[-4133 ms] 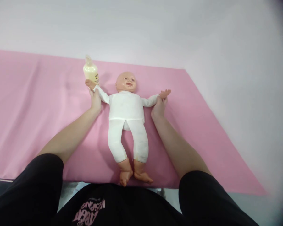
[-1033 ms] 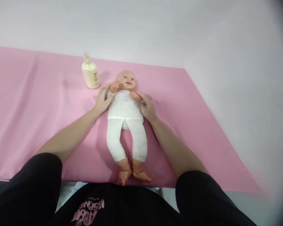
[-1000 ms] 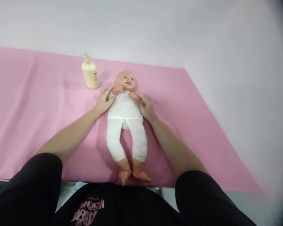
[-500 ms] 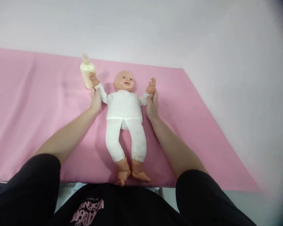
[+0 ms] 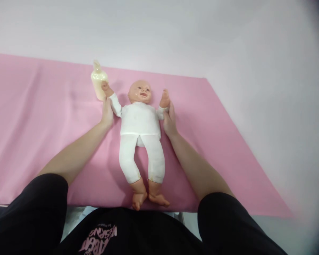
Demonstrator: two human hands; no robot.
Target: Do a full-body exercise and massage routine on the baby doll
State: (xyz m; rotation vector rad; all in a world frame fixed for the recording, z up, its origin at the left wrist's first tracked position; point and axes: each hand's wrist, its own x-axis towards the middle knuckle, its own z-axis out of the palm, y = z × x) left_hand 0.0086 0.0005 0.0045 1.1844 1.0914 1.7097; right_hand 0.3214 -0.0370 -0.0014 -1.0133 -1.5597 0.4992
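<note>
Bottle (image 5: 98,82) behind doll (image 5: 140,122) (upright)

Likely infant-care training room or nursing classroom: baby doll (image 5: 139,131) in white suit lying face-up mid tabletop (image 5: 29,117) on pink sheet, cream lotion bottle (image 5: 97,80) near far edge, plain white wall (image 5: 159,32) behind

You have a white-suited doll (image 5: 140,122), a cream bottle (image 5: 98,83), a pink sheet (image 5: 42,113), and black sleeves (image 5: 39,212).
</note>
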